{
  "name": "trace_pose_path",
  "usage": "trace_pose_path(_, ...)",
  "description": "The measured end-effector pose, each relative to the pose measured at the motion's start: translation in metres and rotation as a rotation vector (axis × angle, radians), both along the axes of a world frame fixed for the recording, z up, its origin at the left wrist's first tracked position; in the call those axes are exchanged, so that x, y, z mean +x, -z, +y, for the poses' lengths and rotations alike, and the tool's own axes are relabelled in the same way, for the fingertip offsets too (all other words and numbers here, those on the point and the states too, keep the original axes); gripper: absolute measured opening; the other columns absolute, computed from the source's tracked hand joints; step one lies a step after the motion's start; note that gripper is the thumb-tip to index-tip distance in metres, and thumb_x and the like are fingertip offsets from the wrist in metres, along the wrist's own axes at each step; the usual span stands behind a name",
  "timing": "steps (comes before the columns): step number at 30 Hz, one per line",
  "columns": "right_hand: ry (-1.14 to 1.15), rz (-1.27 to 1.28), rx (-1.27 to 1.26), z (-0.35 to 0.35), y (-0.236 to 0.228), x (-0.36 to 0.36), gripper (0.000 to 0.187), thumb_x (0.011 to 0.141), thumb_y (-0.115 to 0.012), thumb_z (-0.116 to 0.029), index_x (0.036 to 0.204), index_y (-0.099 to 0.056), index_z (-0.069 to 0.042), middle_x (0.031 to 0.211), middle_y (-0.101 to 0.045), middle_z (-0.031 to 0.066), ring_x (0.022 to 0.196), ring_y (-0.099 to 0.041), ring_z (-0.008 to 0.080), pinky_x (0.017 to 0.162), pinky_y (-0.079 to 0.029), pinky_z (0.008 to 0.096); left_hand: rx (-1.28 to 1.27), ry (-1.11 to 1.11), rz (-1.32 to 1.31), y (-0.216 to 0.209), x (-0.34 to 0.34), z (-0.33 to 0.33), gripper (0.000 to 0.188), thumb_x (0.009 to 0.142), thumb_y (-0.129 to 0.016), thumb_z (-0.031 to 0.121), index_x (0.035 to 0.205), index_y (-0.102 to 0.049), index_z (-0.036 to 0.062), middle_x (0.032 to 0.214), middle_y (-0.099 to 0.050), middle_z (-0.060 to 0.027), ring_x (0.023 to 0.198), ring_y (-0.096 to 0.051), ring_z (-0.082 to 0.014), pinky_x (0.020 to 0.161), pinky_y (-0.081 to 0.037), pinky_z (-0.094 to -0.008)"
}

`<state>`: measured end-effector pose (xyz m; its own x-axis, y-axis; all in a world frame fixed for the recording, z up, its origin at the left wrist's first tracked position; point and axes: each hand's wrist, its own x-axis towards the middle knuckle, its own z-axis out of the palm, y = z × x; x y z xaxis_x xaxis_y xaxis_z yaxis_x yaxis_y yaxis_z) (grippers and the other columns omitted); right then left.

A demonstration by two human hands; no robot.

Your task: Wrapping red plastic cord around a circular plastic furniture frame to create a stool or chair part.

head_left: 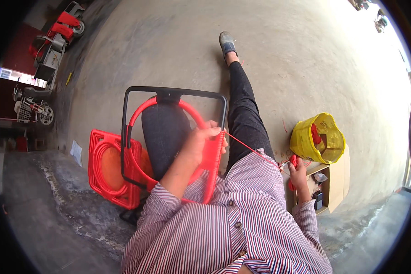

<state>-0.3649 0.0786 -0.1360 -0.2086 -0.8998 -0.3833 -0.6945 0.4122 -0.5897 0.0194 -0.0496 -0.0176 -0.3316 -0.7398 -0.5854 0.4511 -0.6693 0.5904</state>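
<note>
Red cord (pixel 251 148) drawn between two hands; slack and snagging are the chief risks

Position: the rigid red-and-black open frame, a dark rectangular outline joined to a red ring and red side panel (pixel 212 153), sits in front of the torso, over the bent, dark-trousered left leg (pixel 166 132).

Grip: the left hand (pixel 198 144) is clasped on the red side panel, thumb uppermost. The right hand (pixel 298 176) is wrapped around a soft red bundle (pixel 294 160), with the cord running nearly straight from the panel's edge to it. A small pale item beside the right fingers is too small to identify.

Hazards, as judged: if the right hand eases off, the cord could slacken and loosen at the panel. A hard pull could twist the frame out of the single-handed hold. Loose strands below the right hand could catch on the box beside it.

Containers: the yellow, wide-mouthed, flexible-looking container (pixel 302 140) holds a red item (pixel 315 134) and a brown piece (pixel 323 140). Just below it, the open brown cardboard box (pixel 339 180) contains a black block-shaped object (pixel 318 199) and a rounded, shiny item (pixel 320 177); neither is identifiable.
</note>
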Motion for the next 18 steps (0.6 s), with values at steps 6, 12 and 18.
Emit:
trace_pose_path(6, 0.257, -1.111, -0.010, -0.109, -0.063, 0.058, 0.025, 0.093, -0.054, -0.025, 0.109, -0.058, -0.006, 0.090, -0.059, 0.0056, 0.069, -0.057, 0.0127, 0.063, -0.047, 0.0274, -0.006, -0.097, -0.059, 0.002, -0.006, 0.004, 0.034, 0.084, -0.059, 0.012, 0.116, -0.051, 0.0014, 0.094, -0.064, -0.0148, 0.071, -0.065, -0.0249, 0.062, -0.056, -0.0354)
trace_pose_path(12, -0.586, -0.408, -0.398, -0.182, -0.171, 0.158, 0.016, 0.084, -0.063, -0.013, 0.098, -0.063, -0.005, 0.089, -0.065, 0.0052, 0.087, -0.062, 0.0184, 0.072, -0.051, 0.0333, -0.393, -0.372, -0.200, 0.009, -0.011, 0.013, 0.058, 0.083, -0.060, 0.011, 0.136, -0.038, 0.0049, 0.130, -0.048, -0.0111, 0.097, -0.056, -0.0205, 0.081, -0.052, -0.0350)
trace_pose_path(18, -0.958, -0.053, -0.728, -0.202, -0.146, 0.205, 0.032, 0.072, -0.074, -0.023, 0.100, -0.066, -0.008, 0.109, -0.063, 0.0065, 0.103, -0.058, 0.0251, 0.082, -0.049, 0.0379, -0.432, -0.268, -0.118, 0.010, -0.012, 0.011, 0.078, 0.082, -0.058, 0.023, 0.148, -0.021, 0.0052, 0.134, -0.046, -0.0184, 0.120, -0.048, -0.0290, 0.098, -0.041, -0.0415)
